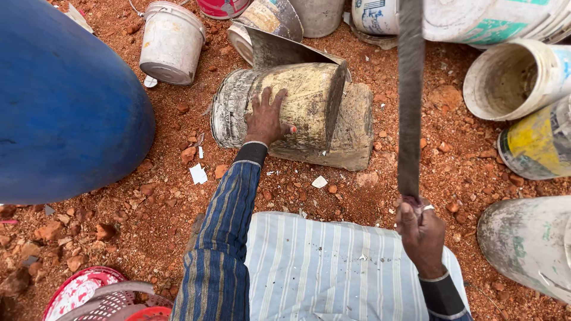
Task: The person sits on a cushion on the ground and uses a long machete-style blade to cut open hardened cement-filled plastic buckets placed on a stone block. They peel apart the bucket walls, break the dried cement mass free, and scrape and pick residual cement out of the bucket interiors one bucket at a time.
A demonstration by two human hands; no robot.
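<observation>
A dirty plastic bucket [303, 98] lies on its side on a grey stone block [355, 128], its wall cut and a flap [279, 47] peeled up. My left hand [266, 117] presses flat on the bucket's side, fingers spread. My right hand [421, 233] is closed around the handle of a long flat blade [410, 89], which points up and away, to the right of the bucket and apart from it.
A big blue drum [65, 101] fills the left. Around stand a white bucket [171, 41], several more buckets at right [511, 80] [538, 142] [529, 241], and red baskets [95, 294] at bottom left. The ground [148, 196] is red gravel with plastic scraps.
</observation>
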